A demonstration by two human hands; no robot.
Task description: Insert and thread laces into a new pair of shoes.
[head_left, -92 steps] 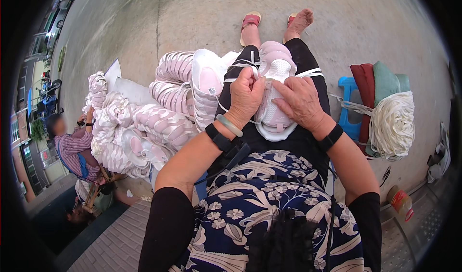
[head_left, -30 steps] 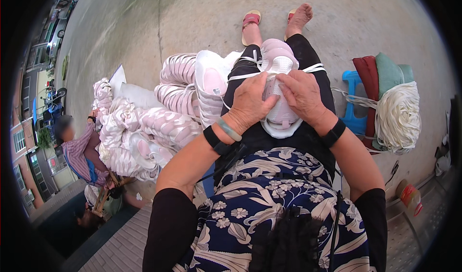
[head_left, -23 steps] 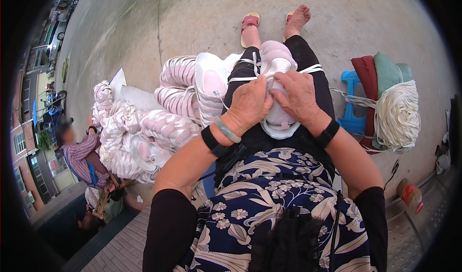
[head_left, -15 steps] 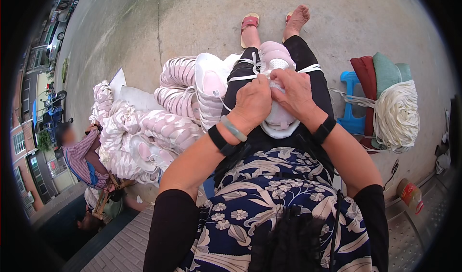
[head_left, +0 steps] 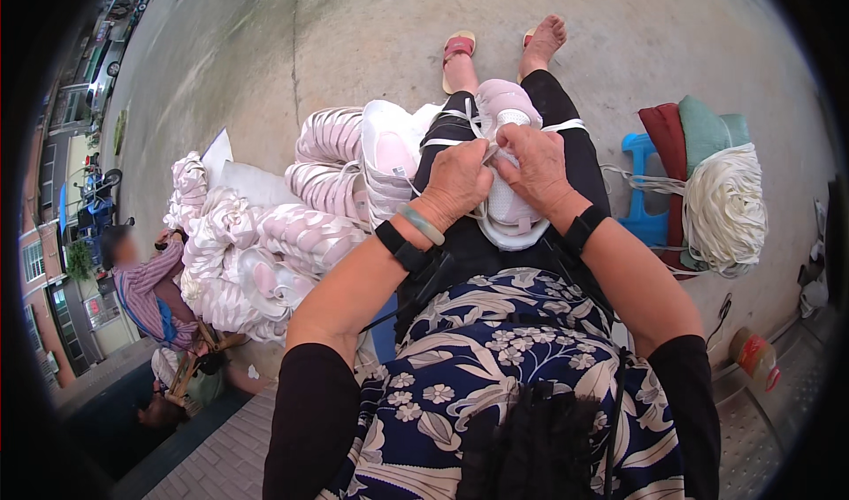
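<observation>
A pale pink and white shoe [head_left: 522,206] lies across my thighs, its mesh tongue showing between my hands. My left hand [head_left: 457,180] is closed in a pinch on a white shoelace [head_left: 478,125] at the shoe's left side. Over the lacing, my right hand [head_left: 539,166] has thumb and forefinger pressed together on the lace too; the fingertips hide part of it. White cord [head_left: 566,126] crosses my black trouser legs beyond the hands. Beside my left leg rest more pink and white shoes [head_left: 389,151].
Bundled pink and white shoe pieces [head_left: 292,235] are heaped at the left, near a seated person [head_left: 150,279] in a striped top. At the right, a blue plastic stool [head_left: 644,190] stands beside red and green cloth rolls [head_left: 706,133] and a hank of white laces [head_left: 727,208]. A bottle [head_left: 753,358] lies lower right.
My left hand has shifted slightly up and left, and a bit of lace now shows between the two hands. The right hand has moved a little upward over the shoe.
</observation>
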